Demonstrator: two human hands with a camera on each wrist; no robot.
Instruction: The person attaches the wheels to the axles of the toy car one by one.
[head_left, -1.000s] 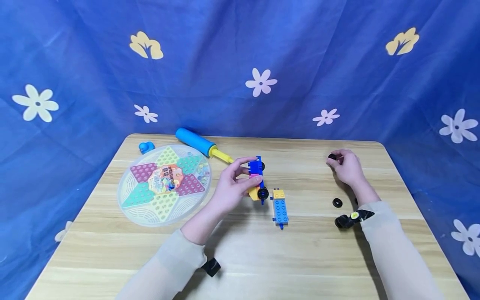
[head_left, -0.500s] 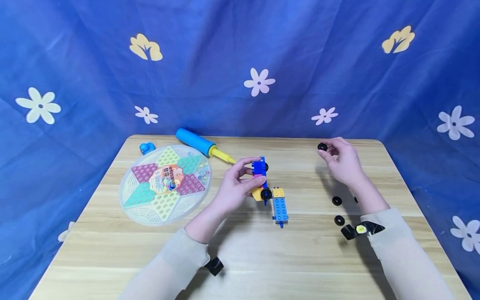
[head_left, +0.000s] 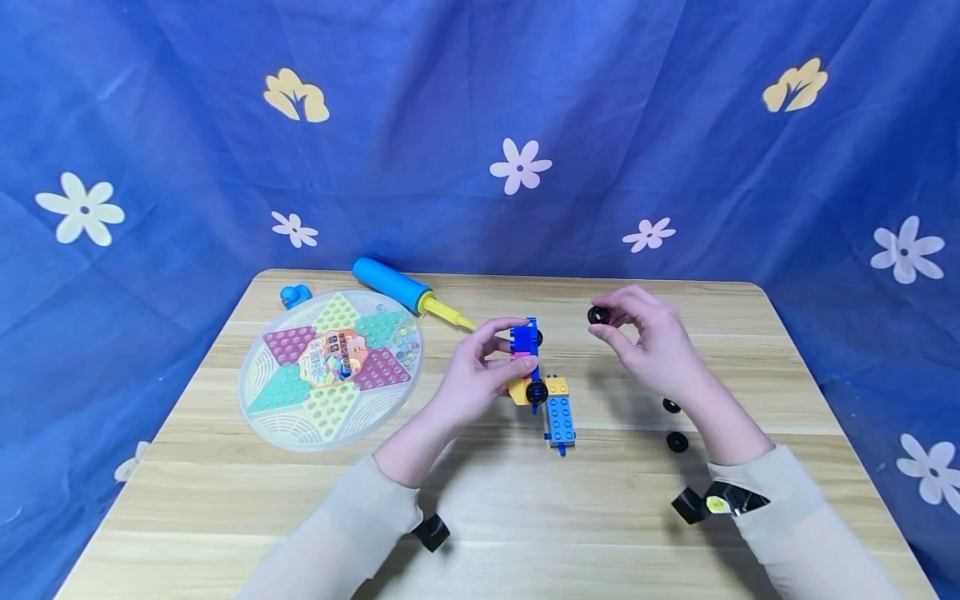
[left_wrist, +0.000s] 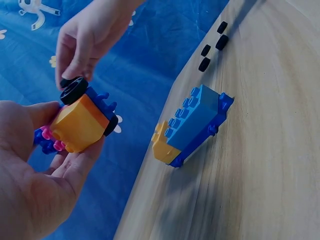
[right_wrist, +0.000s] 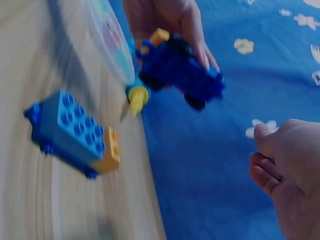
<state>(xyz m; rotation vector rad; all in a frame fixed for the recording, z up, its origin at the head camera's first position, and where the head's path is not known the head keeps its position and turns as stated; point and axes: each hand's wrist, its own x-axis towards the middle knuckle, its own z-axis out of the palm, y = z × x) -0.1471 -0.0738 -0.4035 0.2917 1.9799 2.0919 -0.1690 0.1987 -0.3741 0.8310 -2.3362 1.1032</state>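
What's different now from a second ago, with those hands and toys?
The right hand, already holding a black wheel before, has moved left, closer to the toy car. The left hand, gripping that car, shifted slightly right. Nothing was let go. The blue-and-yellow block piece, round game board, duck and pump stayed put.
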